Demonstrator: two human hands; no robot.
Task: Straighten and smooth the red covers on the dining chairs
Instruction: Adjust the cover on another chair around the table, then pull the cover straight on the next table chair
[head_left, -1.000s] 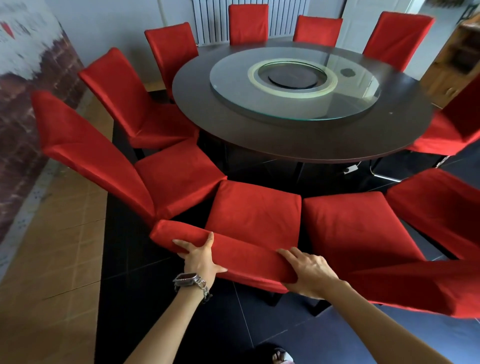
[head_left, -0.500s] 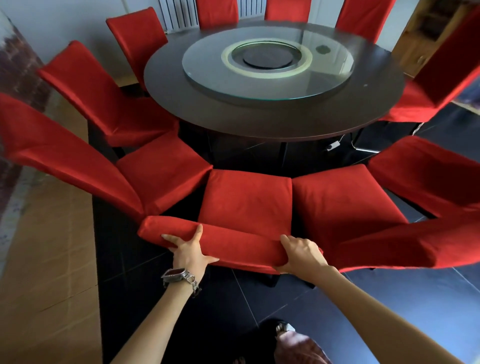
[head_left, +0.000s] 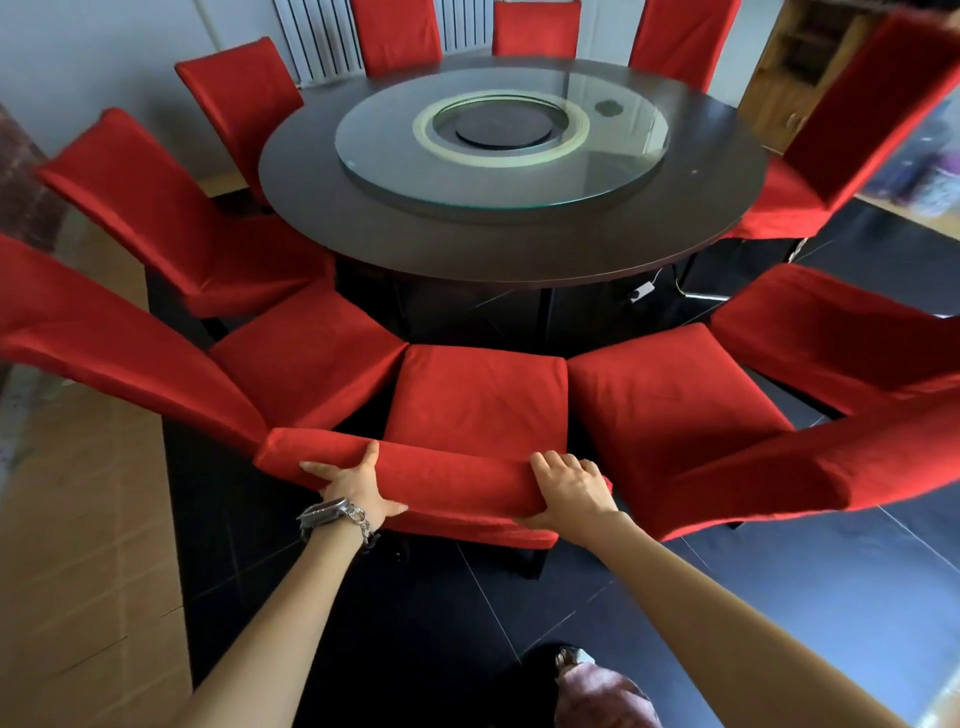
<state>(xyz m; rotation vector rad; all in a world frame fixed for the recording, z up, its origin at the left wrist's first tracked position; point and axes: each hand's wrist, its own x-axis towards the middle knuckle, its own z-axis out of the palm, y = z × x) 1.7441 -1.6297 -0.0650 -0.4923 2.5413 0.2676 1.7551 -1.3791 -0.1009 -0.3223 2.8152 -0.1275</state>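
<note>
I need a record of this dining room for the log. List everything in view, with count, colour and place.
Covered chairs: ten, red, ringed round the table.
Table: one, dark brown, round, centre.
Glass turntable: one, clear, on the table.
Radiator: one, white, far wall.
Cabinet: one, brown wood, far right.
Wristwatch: one, silver, left wrist.
Left hand: spread on the nearest chair's backrest, left end.
Right hand: fingers curled over the same backrest, right end.
</note>
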